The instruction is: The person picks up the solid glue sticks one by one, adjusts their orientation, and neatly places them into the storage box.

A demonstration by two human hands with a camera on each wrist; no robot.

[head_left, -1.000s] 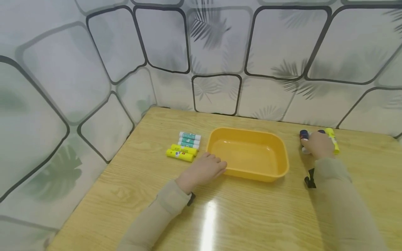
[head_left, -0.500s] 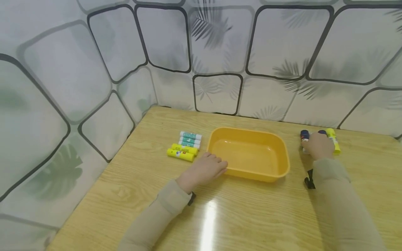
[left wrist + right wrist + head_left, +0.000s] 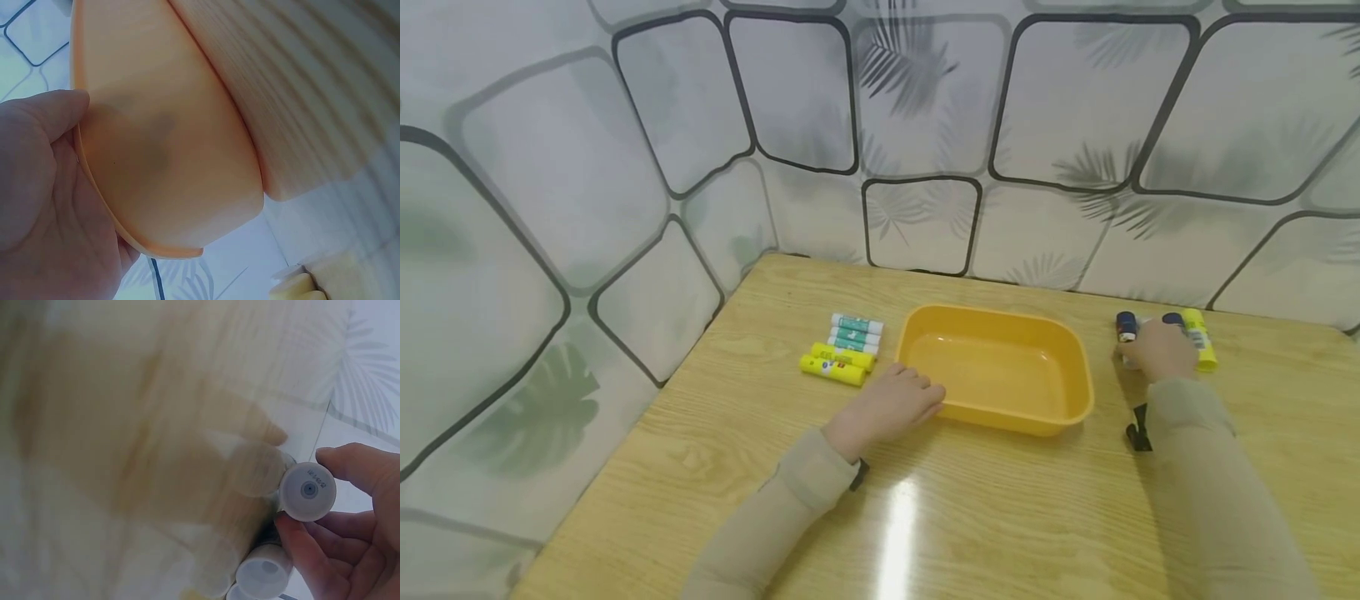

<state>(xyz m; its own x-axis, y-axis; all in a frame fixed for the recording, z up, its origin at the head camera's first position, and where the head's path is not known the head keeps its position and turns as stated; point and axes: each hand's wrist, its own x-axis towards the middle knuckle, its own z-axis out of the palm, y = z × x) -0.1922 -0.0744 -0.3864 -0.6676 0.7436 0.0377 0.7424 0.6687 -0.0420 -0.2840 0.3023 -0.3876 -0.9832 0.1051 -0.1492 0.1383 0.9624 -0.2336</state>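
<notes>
My left hand (image 3: 891, 403) grips the near-left rim of a yellow-orange plastic basin (image 3: 1000, 417); in the left wrist view the thumb lies over that rim. At the right of the table, my right hand (image 3: 1163, 350) pinches a navy-capped glue stick (image 3: 1126, 325) between thumb and finger. The right wrist view shows the white round base of this glue stick (image 3: 307, 491). Close beside it lie another navy-capped stick (image 3: 1172, 319), partly hidden by the hand, and a yellow glue stick (image 3: 1201, 342).
Left of the basin, white-and-green sticks (image 3: 856, 325) and two yellow glue sticks (image 3: 833, 370) lie in a row on the wooden table (image 3: 985, 517). A patterned fabric wall (image 3: 925, 225) rises along the back and left edges.
The navy-capped and yellow sticks beyond my right hand have shifted slightly to the right, away from the pinched one. My left hand stays on the basin rim.
</notes>
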